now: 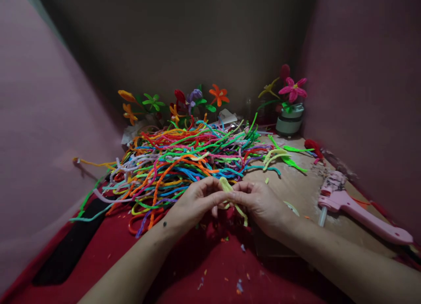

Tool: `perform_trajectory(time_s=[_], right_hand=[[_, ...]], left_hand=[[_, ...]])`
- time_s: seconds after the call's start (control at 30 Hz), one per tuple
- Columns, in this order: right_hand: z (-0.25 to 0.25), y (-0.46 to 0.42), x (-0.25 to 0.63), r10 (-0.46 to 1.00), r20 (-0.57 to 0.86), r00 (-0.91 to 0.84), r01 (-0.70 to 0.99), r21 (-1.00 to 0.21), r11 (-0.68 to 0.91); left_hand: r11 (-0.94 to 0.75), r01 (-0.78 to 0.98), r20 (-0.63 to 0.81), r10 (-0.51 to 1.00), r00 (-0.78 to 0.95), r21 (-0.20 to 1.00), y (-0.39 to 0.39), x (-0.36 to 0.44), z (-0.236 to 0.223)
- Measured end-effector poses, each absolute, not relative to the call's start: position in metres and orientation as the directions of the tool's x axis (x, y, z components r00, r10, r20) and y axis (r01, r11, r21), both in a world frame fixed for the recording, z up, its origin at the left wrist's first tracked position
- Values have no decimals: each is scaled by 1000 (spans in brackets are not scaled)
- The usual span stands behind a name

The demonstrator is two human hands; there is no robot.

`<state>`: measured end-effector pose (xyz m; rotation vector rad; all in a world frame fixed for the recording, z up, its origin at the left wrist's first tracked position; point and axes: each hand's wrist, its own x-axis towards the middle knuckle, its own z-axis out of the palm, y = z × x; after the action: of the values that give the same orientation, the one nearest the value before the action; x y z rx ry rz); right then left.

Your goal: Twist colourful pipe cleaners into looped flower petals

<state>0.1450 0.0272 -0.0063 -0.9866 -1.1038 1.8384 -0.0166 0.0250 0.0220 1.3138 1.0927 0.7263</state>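
Note:
A pale yellow pipe cleaner (225, 184), bent into a narrow loop at its top, is pinched between my two hands. My left hand (204, 198) grips it from the left with thumb and fingers closed. From the other side, my right hand (255, 201) pinches the same piece, thumb tip close to the left thumb. One loose end hangs down below the fingers. Just beyond my hands lies a big tangled heap of coloured pipe cleaners (177, 157). Several light yellow and green pieces (275, 154) rest to the right of the heap.
A pink glue gun (368, 218) lies on a cardboard sheet (296, 190) at the right. Behind the heap stand pipe-cleaner flowers (219, 95) and a pale green jar (289, 121) holding a pink flower. A black strip (70, 247) and fuzz scraps lie on the red cloth (194, 269).

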Motion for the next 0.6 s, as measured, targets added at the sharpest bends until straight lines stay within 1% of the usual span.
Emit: perform_trajectory(time_s=[0.07,0.13,0.3,0.37,0.4,0.47,0.53,0.57,0.6], right_hand=[[-5,26,145,891,-220,-397,-158,-940,-302],[-3,24,145,896,-216,-388,-117,-953,-280],[2,20,143,862,-232,-451,-106,-945,-310],[1,20,143,870,-234,-435,-76,-953,-294],[0,20,142,878,-232,-418,-57,-958,-280],[-4,19,140,894,-227,-386,-22,-967,-255],[-8,20,139,903,-214,-374,-10,-972,-234],[-9,20,138,904,-212,-372,-9,-973,-232],[-10,20,138,902,-216,-375,-10,-971,-237]], left_hand=[[118,108,-145,944,295,987,26,-16,23],[98,88,-117,962,245,991,25,-15,24],[57,144,-78,986,148,988,19,-11,25],[43,199,-64,993,96,979,16,-8,25],[8,254,-26,997,69,967,14,-7,24],[-147,414,140,989,45,898,11,-5,23],[-331,557,333,937,101,762,9,-5,20],[-396,594,395,908,139,701,9,-6,20],[-426,609,423,892,161,668,9,-6,19]])
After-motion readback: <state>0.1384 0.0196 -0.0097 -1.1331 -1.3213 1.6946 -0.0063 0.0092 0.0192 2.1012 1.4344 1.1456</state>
